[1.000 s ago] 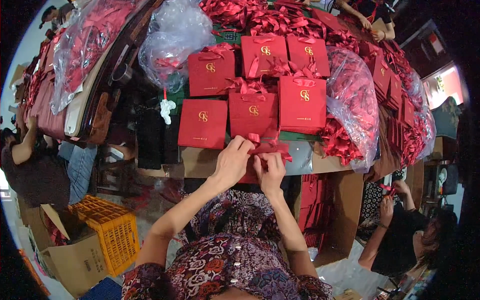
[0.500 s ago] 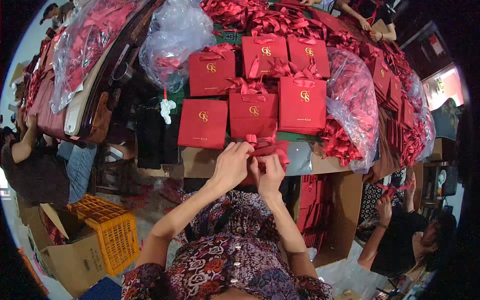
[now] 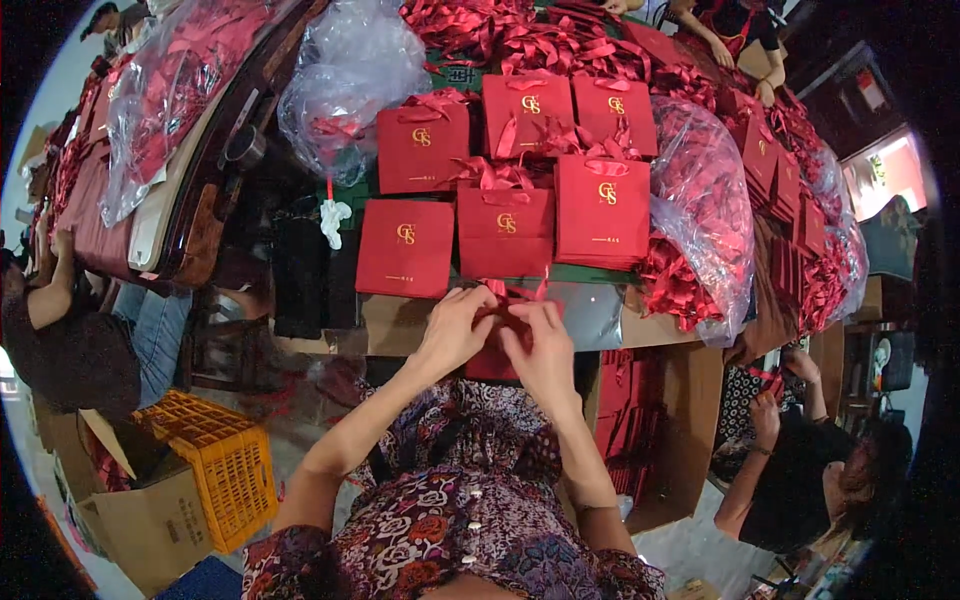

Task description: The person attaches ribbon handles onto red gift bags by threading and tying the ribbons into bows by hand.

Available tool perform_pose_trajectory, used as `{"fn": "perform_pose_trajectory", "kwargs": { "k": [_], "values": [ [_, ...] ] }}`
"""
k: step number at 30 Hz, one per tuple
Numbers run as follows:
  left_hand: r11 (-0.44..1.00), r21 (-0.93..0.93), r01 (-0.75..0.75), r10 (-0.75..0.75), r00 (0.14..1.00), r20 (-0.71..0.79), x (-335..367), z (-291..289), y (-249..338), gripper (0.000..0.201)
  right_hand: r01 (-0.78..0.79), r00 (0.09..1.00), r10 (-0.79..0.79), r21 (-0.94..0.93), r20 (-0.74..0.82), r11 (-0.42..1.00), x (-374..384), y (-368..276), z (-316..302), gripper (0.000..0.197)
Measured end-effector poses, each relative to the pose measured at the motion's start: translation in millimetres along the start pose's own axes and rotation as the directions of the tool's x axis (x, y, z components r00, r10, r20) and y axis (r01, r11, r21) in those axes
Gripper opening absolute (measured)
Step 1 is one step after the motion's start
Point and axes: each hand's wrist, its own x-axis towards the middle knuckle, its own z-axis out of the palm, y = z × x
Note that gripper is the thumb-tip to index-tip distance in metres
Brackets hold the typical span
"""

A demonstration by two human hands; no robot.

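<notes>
At the table's front edge, a red paper gift bag (image 3: 492, 362) stands between my two hands, its lower part toward my lap. My left hand (image 3: 455, 328) is curled on the bag's upper left side, fingers and thumb at its top edge. Opposite it, my right hand (image 3: 545, 345) grips the upper right side, thumb and fingertips bent inward. A red ribbon end (image 3: 543, 288) pokes up above my right fingertips. My fingers partly hide the bag's opening. Just beyond lies a finished-looking red bag (image 3: 506, 235) with a ribbon handle.
Several more red bags (image 3: 423, 148) lie in rows on the table. A plastic sack of red ribbons (image 3: 700, 210) is at the right, a clear plastic bag (image 3: 352, 85) at the far left. Below right stands a cardboard box (image 3: 680, 430); lower left, a yellow crate (image 3: 225, 465). Other people work around.
My hands have drawn slightly apart, and the bag has dropped lower between them, showing more of its front. The loop of ribbon above my fingers has gone down.
</notes>
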Motion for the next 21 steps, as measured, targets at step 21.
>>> {"fn": "perform_pose_trajectory", "kwargs": {
  "k": [21],
  "values": [
    [0.971,0.011,-0.24,0.24,0.97,-0.027,-15.1,-0.4,7.0,0.016,-0.128,0.965,0.053,0.284,0.256,0.95,34.5,52.3,13.2,0.014]
  ]
}}
